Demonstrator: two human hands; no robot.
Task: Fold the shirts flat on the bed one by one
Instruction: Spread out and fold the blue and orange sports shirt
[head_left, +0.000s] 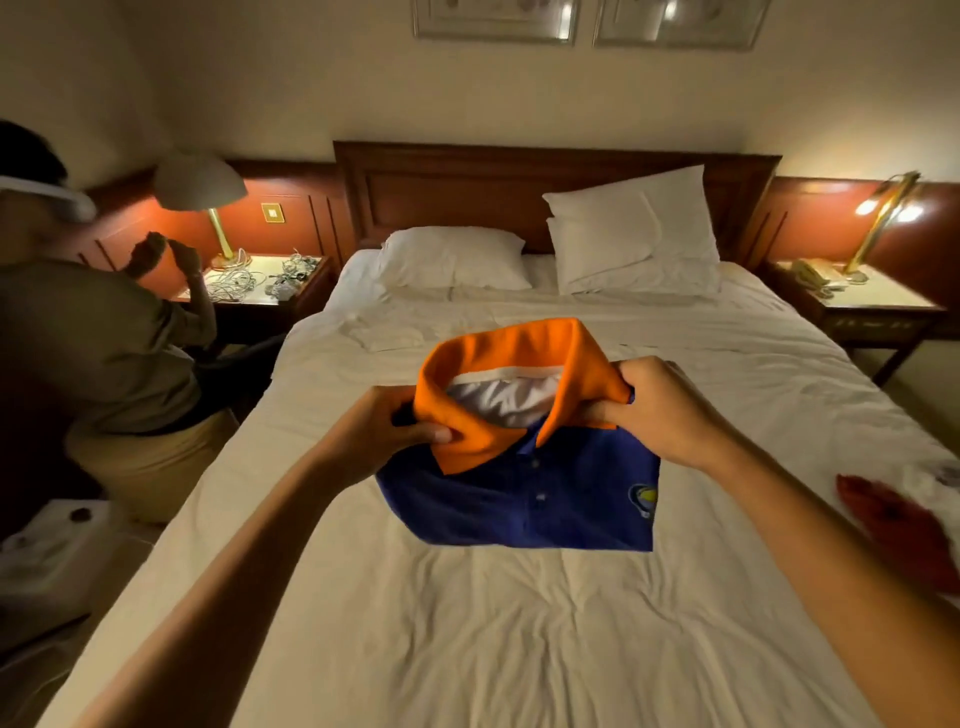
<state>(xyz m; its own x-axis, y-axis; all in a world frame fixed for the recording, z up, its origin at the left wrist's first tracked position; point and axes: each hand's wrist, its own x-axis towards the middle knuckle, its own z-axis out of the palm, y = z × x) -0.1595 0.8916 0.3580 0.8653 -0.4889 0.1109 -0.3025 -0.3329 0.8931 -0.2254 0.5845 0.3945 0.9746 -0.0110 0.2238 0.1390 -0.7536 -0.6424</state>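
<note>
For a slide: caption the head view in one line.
The left hand and right hand grip the orange collar of a folded blue polo shirt on the bed.

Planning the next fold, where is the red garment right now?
In the head view, the red garment lies at the right edge of the bed, to the right of the blue polo shirt.
</note>
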